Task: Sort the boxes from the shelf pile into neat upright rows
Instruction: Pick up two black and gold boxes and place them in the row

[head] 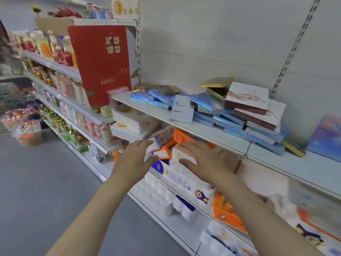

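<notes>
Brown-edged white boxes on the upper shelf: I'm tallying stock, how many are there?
2, both at the right end of the blue box pile: the upper box leans on the lower one. More may be hidden beneath.
</notes>
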The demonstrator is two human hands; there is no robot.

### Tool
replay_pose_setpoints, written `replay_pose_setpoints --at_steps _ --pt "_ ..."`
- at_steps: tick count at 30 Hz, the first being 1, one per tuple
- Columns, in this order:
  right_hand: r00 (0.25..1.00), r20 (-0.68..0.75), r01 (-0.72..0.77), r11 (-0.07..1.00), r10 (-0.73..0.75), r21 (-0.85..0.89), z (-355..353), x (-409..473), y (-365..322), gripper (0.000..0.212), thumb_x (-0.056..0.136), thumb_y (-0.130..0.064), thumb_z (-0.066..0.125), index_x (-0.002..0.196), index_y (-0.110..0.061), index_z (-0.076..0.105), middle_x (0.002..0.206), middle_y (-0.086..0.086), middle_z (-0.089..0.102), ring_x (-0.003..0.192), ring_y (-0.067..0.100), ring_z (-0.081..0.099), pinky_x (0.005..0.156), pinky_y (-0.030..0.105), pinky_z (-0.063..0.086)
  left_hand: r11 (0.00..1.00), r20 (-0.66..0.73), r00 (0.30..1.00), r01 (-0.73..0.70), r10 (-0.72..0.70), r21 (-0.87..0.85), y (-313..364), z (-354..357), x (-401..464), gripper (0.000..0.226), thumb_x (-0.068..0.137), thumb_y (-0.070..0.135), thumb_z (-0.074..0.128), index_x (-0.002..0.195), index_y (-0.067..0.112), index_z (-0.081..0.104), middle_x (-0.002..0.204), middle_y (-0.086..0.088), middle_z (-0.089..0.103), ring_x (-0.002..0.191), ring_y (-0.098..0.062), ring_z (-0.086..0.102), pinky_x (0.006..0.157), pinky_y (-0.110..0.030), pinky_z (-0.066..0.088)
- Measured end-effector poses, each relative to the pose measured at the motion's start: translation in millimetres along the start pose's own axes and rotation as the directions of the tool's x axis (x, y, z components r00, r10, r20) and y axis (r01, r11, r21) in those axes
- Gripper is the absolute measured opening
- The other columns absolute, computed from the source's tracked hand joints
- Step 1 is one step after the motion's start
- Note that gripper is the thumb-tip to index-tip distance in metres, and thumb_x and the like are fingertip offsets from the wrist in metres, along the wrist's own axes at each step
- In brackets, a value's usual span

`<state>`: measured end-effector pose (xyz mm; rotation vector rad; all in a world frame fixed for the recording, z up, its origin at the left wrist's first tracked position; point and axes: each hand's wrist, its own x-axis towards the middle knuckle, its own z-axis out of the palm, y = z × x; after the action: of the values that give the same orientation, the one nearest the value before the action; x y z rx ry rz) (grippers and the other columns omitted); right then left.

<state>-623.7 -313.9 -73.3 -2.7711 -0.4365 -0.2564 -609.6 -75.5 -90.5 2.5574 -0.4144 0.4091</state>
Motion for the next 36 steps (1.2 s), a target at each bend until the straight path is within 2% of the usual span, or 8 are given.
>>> replay_pose_setpoints --at_steps 6,20,24,27,29,31,33,36 --pt "0.999 -0.051 0.010 1.000 -0.009 0.005 33 122 -10 0.054 0.096 -0.046 0.057 0.145 -0.030 0.044 0.151 -0.006 0.042 0.138 0.013 0.033 0.109 0.024 0.028 1.000 -0.019 1.000 -0.017 0.017 0.004 -80 -11 91 0.053 0.092 0.044 0.059 0.139 0.023 0.047 0.134 -0.001 0.052 0.112 -0.023 0.056 0.094 -0.034 0.043" --pt "0.979 -0.134 -0.134 0.982 0.152 0.132 61 411 14 0.048 0.096 -0.042 0.057 0.141 -0.026 0.050 0.144 -0.005 0.050 0.137 0.016 0.039 0.102 0.024 0.032 0.987 0.025 0.987 -0.158 0.158 0.028 -231 -3 365 0.054 0.091 0.046 0.058 0.139 0.021 0.050 0.137 0.001 0.054 0.126 -0.018 0.048 0.102 -0.029 0.036" --pt "0.953 -0.157 -0.245 0.963 0.260 0.110 73 467 32 0.050 0.097 -0.042 0.055 0.144 -0.025 0.049 0.147 -0.001 0.048 0.138 0.018 0.038 0.105 0.026 0.030 0.981 0.052 0.979 -0.193 0.195 -0.033 -264 17 428 0.053 0.092 0.045 0.058 0.138 0.020 0.051 0.137 0.000 0.054 0.126 -0.021 0.047 0.104 -0.031 0.035" --pt "0.869 -0.220 -0.437 0.896 0.443 0.082 80 502 56 0.052 0.099 -0.042 0.051 0.146 -0.021 0.045 0.149 0.005 0.046 0.139 0.027 0.036 0.109 0.033 0.030 0.963 0.056 0.965 -0.251 0.257 -0.104 -279 38 477 0.052 0.091 0.052 0.056 0.132 0.020 0.056 0.131 0.000 0.059 0.122 -0.022 0.049 0.103 -0.031 0.037" --pt "0.831 -0.210 -0.517 0.854 0.516 0.055 87 522 67 0.040 0.099 -0.044 0.046 0.126 -0.019 0.060 0.132 0.008 0.059 0.126 0.032 0.048 0.099 0.038 0.040 0.938 0.075 0.939 -0.327 0.337 -0.114 -288 55 508 0.060 0.089 0.061 0.044 0.130 0.020 0.059 0.130 -0.001 0.060 0.124 -0.025 0.050 0.107 -0.036 0.036" --pt "0.822 -0.205 -0.524 0.847 0.531 0.092 94 537 65 0.030 0.095 -0.047 0.045 0.085 -0.022 0.058 0.091 0.000 0.063 0.094 0.027 0.058 0.074 0.035 0.039 0.914 0.087 0.913 -0.388 0.399 -0.119 -296 70 533 0.068 0.087 0.065 0.035 0.131 0.020 0.059 0.136 -0.004 0.057 0.134 -0.028 0.042 0.115 -0.037 0.025" --pt "0.795 -0.246 -0.532 0.832 0.554 0.157 98 550 57 0.035 0.089 -0.056 0.046 0.075 -0.026 0.055 0.077 -0.008 0.058 0.075 0.017 0.055 0.064 0.034 0.039 0.913 0.083 0.918 -0.370 0.388 -0.174 -306 76 555 0.071 0.085 0.066 0.032 0.132 0.020 0.059 0.140 -0.007 0.054 0.140 -0.030 0.034 0.116 -0.034 0.016" --pt "0.683 -0.322 -0.615 0.754 0.655 0.230 98 568 55 0.033 0.083 -0.058 0.063 0.078 -0.026 0.058 0.082 -0.005 0.061 0.080 0.017 0.056 0.065 0.027 0.039 0.907 0.075 0.922 -0.354 0.379 -0.229 -319 80 583 0.070 0.085 0.066 0.030 0.131 0.023 0.060 0.141 -0.007 0.053 0.141 -0.030 0.030 0.116 -0.041 0.024"
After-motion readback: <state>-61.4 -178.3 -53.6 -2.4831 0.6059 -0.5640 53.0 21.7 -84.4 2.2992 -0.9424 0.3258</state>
